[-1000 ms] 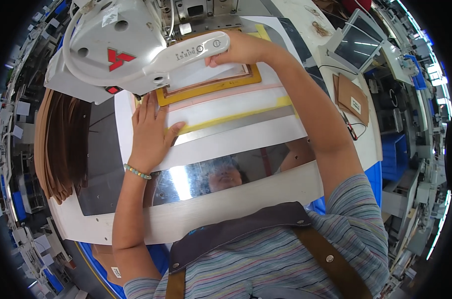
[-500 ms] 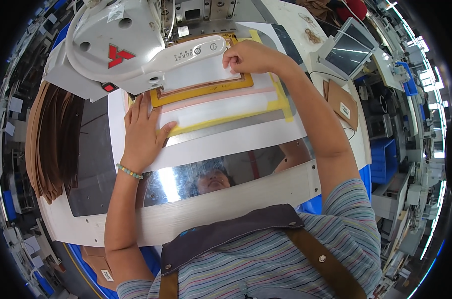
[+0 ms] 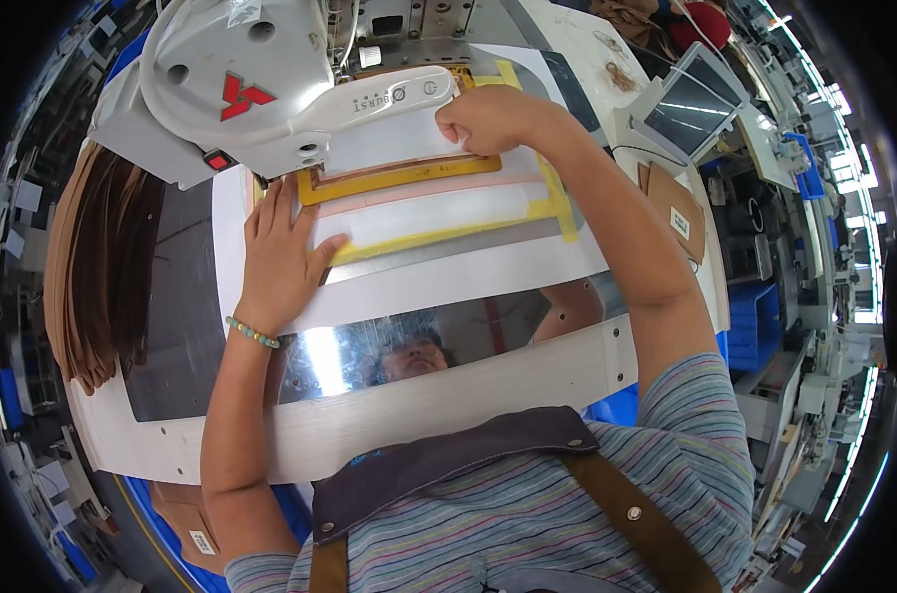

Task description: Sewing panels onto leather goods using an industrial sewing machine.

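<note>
My left hand [image 3: 278, 247] lies flat with fingers spread on a white sheet [image 3: 233, 237], at the left end of a yellow-edged frame [image 3: 409, 183]. Its fingertips are close under the white sewing machine head [image 3: 241, 89]. My right hand [image 3: 490, 119] has its fingers curled together at the frame's right side, over white material [image 3: 384, 146] inside it. Whatever those fingers pinch, if anything, is hidden. Just left of this hand ends the machine's pale rounded arm cover [image 3: 389, 99]. Yellow tape [image 3: 438, 229] borders the white strip nearer to me.
A shiny metal plate [image 3: 468, 341] spans the near side of the table. Brown pieces [image 3: 87, 277] hang in a stack at the left. To the right are a tilted screen [image 3: 690, 104], brown flat pieces [image 3: 674, 210] and a blue crate [image 3: 753, 326].
My right hand has shifted slightly left along the frame, its fingers still curled. The left hand stays flat in the same place. The whole view has tilted a little.
</note>
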`<state>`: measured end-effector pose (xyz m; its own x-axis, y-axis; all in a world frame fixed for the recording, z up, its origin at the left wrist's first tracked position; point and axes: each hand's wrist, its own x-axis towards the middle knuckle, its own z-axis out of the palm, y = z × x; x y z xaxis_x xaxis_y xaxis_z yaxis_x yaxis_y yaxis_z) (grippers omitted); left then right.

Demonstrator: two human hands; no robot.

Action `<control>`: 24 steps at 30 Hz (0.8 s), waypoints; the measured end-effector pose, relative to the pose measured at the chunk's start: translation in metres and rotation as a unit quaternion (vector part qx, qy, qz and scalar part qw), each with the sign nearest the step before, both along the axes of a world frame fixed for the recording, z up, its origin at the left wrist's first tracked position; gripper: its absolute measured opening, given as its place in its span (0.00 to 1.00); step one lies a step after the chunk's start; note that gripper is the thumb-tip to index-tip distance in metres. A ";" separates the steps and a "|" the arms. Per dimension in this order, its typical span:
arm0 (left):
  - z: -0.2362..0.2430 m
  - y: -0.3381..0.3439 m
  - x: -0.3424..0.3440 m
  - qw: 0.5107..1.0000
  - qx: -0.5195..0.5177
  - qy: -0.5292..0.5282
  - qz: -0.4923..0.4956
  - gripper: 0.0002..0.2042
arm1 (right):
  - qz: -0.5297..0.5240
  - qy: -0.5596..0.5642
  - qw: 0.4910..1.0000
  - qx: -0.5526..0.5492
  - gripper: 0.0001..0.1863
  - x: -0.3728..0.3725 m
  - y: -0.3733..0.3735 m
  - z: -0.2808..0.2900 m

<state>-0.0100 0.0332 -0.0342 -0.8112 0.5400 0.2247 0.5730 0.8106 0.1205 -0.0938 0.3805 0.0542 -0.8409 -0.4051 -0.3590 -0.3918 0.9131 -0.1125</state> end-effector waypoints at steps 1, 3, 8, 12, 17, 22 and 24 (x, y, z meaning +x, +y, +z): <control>0.001 0.000 0.000 1.000 -0.006 -0.006 0.003 0.34 | -0.013 -0.019 1.000 -0.012 0.11 -0.003 0.001 0.000; 0.000 0.000 -0.001 1.000 -0.006 -0.001 0.003 0.34 | -0.026 -0.038 0.999 -0.023 0.11 -0.010 0.004 -0.001; 0.002 0.000 0.001 1.000 -0.009 -0.005 0.005 0.34 | -0.048 -0.030 0.997 -0.050 0.10 -0.014 0.005 -0.007; -0.001 -0.001 0.002 1.000 0.011 0.001 0.005 0.34 | -0.044 -0.019 0.999 -0.025 0.08 -0.013 -0.005 -0.001; -0.001 0.002 0.001 0.999 0.031 0.016 -0.004 0.34 | -0.036 -0.012 0.996 -0.078 0.06 -0.019 0.003 -0.002; 0.004 0.002 0.002 1.000 -0.011 -0.003 0.010 0.35 | -0.049 0.003 0.994 -0.094 0.08 -0.014 0.000 0.004; 0.003 0.001 0.002 1.000 -0.009 0.002 0.010 0.35 | -0.038 0.004 0.994 -0.101 0.08 -0.009 -0.005 0.006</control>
<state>-0.0078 0.0340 -0.0314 -0.8211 0.5277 0.2177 0.5569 0.8242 0.1029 -0.1027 0.3760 0.0603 -0.8738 -0.4038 -0.2709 -0.3247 0.8992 -0.2933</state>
